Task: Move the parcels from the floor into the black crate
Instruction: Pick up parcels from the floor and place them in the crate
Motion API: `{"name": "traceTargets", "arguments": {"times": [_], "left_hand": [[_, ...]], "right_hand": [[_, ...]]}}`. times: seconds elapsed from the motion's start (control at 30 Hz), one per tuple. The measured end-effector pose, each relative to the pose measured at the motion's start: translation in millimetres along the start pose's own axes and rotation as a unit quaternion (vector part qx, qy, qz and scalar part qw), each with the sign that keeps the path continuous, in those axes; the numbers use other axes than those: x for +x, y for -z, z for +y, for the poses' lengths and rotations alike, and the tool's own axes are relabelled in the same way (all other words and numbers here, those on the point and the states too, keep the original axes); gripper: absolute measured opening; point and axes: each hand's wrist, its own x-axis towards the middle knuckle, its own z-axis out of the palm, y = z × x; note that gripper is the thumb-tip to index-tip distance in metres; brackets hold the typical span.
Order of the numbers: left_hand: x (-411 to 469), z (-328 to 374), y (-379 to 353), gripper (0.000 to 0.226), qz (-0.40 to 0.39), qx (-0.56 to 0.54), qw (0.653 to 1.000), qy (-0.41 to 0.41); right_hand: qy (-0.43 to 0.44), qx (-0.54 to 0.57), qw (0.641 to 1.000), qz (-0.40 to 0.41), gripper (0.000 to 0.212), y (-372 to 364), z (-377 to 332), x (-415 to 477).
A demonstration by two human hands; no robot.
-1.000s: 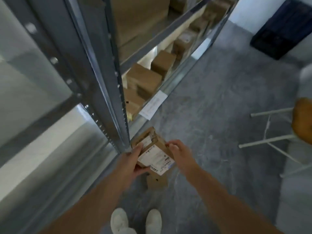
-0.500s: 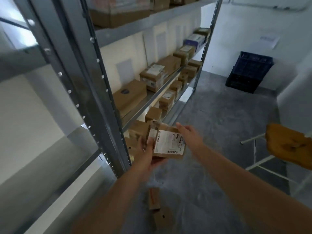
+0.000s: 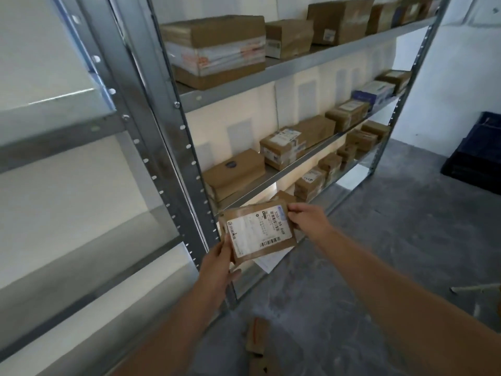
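Nearest the cam, two more parcels lie on the floor by the bottom edge, just right of the rack's front post; the lower one is cut off by the frame. Above them both hands hold one flat parcel in the air, label side up, tilted w/ its left end lower. Left hand is clamped on the lower-left corner, thumb on top, fingers under. Right hand pinches the upper-right edge. The parcel sits right in front of the rack's lowest shelves, close to the post, can't tell if it's touching. A white sheet pokes out under it at the bottom shelf lip. Rack runs away along the left, shelves full of boxes, front edges lined up. To the right the grey floor is open and bare all the way back to the crate against the far wall, partly out of frame. A bit of white tubing cuts in at the right edge.
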Motion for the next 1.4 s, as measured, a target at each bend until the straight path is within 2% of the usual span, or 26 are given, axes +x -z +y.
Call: {"name": "traceTargets", "arguments": {"times": [0.1,0.2,0.27,0.33,0.47,0.53,0.6,0.67,0.77,0.9,1.03,1.17,1.3,1.4], "left_hand": [[-12.6,4.2,22.0,0.037,0.003,-0.105,0.994,-0.009],[-22.0,13.6,45.5,0.043,-0.026,-0.134,0.987,-0.089],[-28.6,19.7,63.2,0.055,-0.034,-0.122,0.984,-0.127],[-36.5,24.5,82.9,0.056,-0.04,-0.118,0.982,-0.143],[-56.1,21.7,137.2,0.048,-0.028,-0.193,0.969,-0.153],[-68.9,15.2,165.8,0.053,-0.016,-0.255,0.956,-0.142],[-85.0,8.6,191.1,0.059,-0.006,-0.285,0.947,-0.15],[-102.8,1.7,213.2,0.059,-0.001,-0.306,0.938,-0.164],[-130.4,-12.0,249.2,0.054,0.02,-0.352,0.921,-0.167],[-169.4,-28.6,311.0,0.075,0.033,-0.391,0.909,-0.138],[-214.2,-46.3,381.9,0.068,0.092,-0.421,0.889,-0.155],[-263.4,-69.3,442.1,0.069,0.126,-0.39,0.875,-0.259],[-320.0,-87.7,492.1,0.062,0.187,-0.346,0.867,-0.305],[-361.3,-98.5,521.4,0.06,0.243,-0.304,0.865,-0.316]], "right_hand": [[0.034,-0.028,0.998,-0.048,0.017,-15.9,-8.6,-6.5],[0.0,-0.016,0.994,-0.104,0.026,-42.5,-19.9,-20.9],[-0.05,0.022,0.99,-0.128,0.036,-60.1,-27.0,-32.4],[-0.067,0.073,0.985,-0.142,0.038,-75.9,-32.4,-39.2],[-0.034,0.231,0.944,-0.231,0.039,-113.7,-46.7,-56.3],[-0.016,0.271,0.924,-0.27,0.054,-134.2,-53.7,-63.4],[0.005,0.244,0.914,-0.324,0.071,-157.2,-61.7,-74.7],[0.033,0.204,0.916,-0.343,0.075,-183.3,-67.9,-88.4],[0.057,0.193,0.916,-0.346,0.066,-228.5,-77.5,-115.2],[0.092,0.168,0.894,-0.404,0.056,-296.2,-92.7,-166.7],[0.114,0.139,0.878,-0.444,0.053,-367.4,-106.1,-228.4],[0.109,0.107,0.865,-0.478,0.053,-435.2,-110.6,-290.3],[0.113,0.078,0.836,-0.531,0.044,-504.5,-113.3,-355.5],[0.069,0.062,0.811,-0.578,0.036,-550.6,-112.8,-410.2]]}}
